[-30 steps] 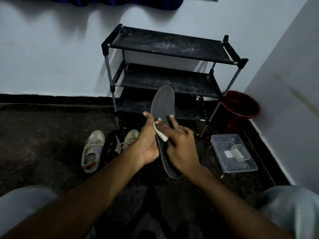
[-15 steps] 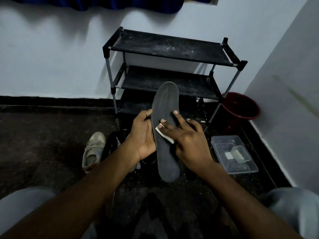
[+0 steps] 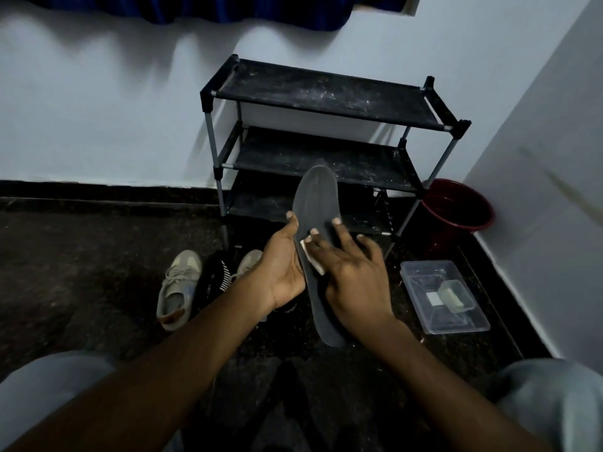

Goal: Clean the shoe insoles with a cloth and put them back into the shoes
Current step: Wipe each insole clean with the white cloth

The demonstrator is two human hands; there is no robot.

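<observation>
A dark grey insole [image 3: 316, 197] stands nearly upright in front of me, toe end up. My left hand [image 3: 281, 269] grips its left edge at mid-length. My right hand [image 3: 354, 275] presses a small white cloth [image 3: 311, 259] flat against the insole's face, fingers spread over it. On the floor to the left lies a beige sneaker [image 3: 177, 285], and the toe of a second beige sneaker [image 3: 249, 259] shows behind my left wrist. A black sock or shoe with white stripes [image 3: 213, 278] lies between them.
A black three-tier shoe rack [image 3: 326, 96] stands against the white wall behind the insole. A dark red bucket [image 3: 456, 210] sits in the right corner. A clear plastic box [image 3: 443, 298] with a small item inside lies on the floor at right. My knees frame the bottom corners.
The insole has turned and tilted in my left hand. My right hand has slid the cloth along its face, first up, then back down.
</observation>
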